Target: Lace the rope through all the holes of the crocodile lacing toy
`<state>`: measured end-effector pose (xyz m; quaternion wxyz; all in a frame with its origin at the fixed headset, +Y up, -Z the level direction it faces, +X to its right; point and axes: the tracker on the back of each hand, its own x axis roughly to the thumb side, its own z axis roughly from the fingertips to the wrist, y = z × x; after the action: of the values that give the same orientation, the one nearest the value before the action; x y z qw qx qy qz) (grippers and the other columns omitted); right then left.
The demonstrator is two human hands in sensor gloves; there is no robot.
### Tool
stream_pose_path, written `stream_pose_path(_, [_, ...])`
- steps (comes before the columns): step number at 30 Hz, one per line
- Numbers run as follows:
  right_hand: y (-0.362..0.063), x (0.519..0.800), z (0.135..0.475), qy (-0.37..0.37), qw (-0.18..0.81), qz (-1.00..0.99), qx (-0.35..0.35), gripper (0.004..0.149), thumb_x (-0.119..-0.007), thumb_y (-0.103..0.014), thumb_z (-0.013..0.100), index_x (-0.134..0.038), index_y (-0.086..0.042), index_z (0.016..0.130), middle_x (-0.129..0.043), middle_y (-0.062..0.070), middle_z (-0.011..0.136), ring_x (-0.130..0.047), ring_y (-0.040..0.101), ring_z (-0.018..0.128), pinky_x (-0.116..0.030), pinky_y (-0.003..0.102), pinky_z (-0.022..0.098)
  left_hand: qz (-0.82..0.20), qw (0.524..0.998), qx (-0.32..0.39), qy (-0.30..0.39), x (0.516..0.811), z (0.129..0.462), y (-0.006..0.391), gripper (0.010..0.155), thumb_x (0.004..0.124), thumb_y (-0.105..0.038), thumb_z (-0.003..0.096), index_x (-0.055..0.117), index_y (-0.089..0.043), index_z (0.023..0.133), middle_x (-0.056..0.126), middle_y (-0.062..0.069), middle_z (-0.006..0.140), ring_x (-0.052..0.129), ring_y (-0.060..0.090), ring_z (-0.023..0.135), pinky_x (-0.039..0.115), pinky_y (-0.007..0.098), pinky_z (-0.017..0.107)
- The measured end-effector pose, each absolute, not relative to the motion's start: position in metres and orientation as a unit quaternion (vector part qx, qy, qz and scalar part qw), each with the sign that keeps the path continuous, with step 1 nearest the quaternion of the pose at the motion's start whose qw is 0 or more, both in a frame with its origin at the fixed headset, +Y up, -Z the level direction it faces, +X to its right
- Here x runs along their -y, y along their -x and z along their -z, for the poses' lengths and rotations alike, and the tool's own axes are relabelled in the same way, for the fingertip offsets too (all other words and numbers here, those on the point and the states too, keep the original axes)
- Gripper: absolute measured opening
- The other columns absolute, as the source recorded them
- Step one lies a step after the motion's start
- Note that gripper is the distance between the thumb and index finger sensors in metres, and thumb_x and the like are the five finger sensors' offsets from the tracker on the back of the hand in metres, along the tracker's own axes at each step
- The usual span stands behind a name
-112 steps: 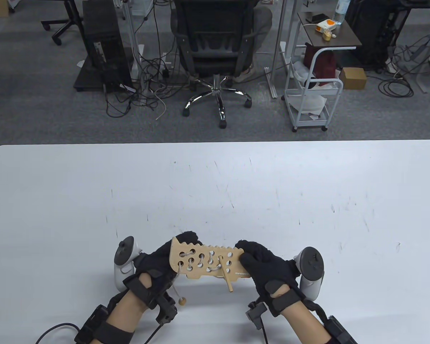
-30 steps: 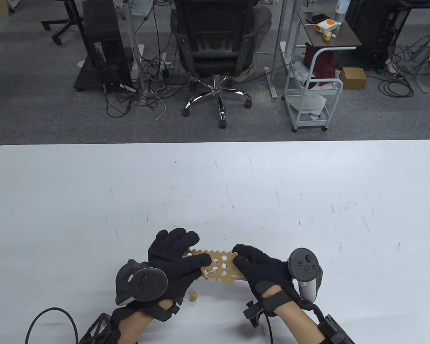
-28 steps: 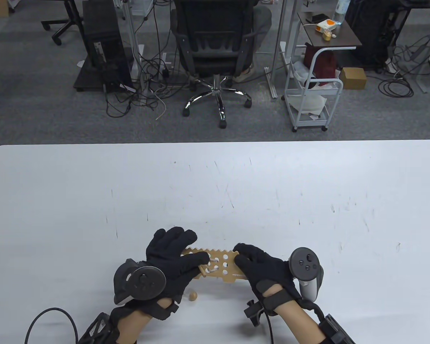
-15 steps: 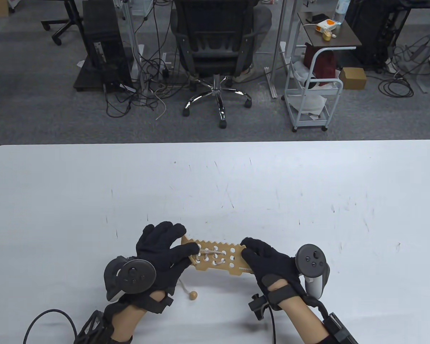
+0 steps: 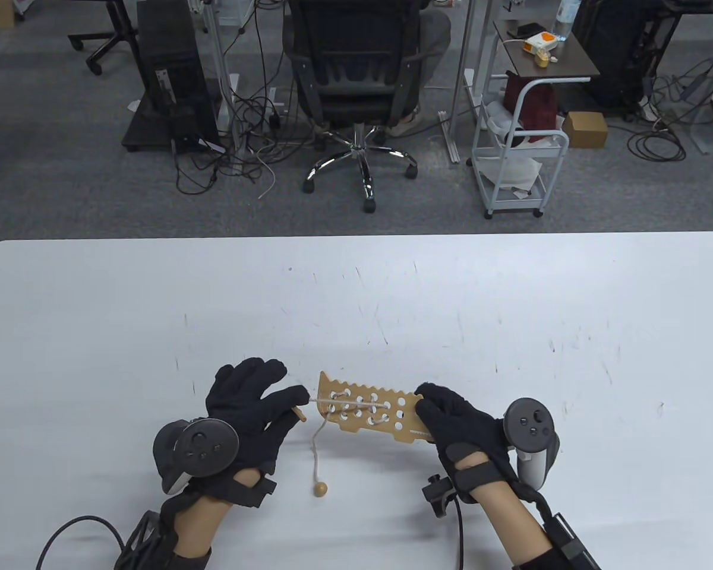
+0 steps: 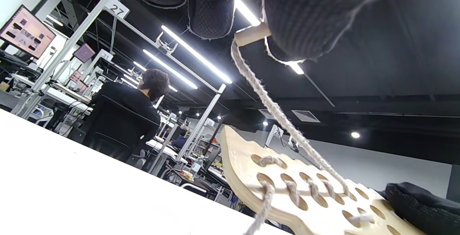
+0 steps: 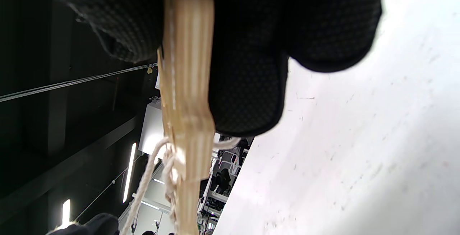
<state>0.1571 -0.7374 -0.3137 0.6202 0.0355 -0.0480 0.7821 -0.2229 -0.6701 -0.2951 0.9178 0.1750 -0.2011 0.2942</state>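
Board: wooden board (image 5: 371, 409) sat near table (image 5: 511, 309) edge at 6 o'clock.
Right hand (image 5: 457, 418): gripped its 3 o'clock end.
Left hand (image 5: 252, 404): pinched wooden needle (image 5: 297, 413), rope (image 5: 318, 401) taut.
Room: bare tabletop toward 12; chair (image 5: 356, 77) beyond.

Bare table (image 5: 392, 297) lies open beyond and beside both hands; only the bead (image 5: 320, 488) sits between the wrists.

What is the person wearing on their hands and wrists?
Both hands wear black knit gloves: left hand, right hand. A dark grey round controller-like tracker with buttons and a pale handle is strapped behind each hand. Black straps wrap the wrists, and black cables trail off.
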Motion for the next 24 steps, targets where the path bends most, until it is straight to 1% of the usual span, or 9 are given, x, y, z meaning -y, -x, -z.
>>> stream_pose_path(17, [-0.176, 0.743, 0.324, 0.003, 0.615, -0.787, 0.055, 0.049, -0.085, -0.038, 0.046, -0.08, -0.009, 0.085, -0.105, 0.006, 0.066, -0.111, 0.023, 0.046, -0.087, 0.042, 0.036, -0.308, 0.919, 0.159, -0.19, 0.671, 0.305, 0.246, 0.045, 0.088, -0.043, 0.0422, 0.085, -0.049, 0.087, 0.071, 0.003, 0.109, 0.053, 0.037, 0.106, 0.032, 0.063, 0.078])
stream_pose_path(24, [-0.184, 0.746, 0.329, 0.017, 0.611, -0.789, 0.059, 0.049, -0.085, -0.037, 0.046, -0.079, -0.009, 0.086, -0.105, 0.006, 0.066, -0.111, 0.023, 0.046, -0.087, 0.042, 0.036, -0.316, 0.92, 0.131, -0.193, 0.674, 0.312, 0.26, 0.045, 0.087, -0.043, 0.0422, 0.085, -0.049, 0.086, 0.072, 0.003, 0.108, 0.055, 0.037, 0.106, 0.033, 0.063, 0.078])
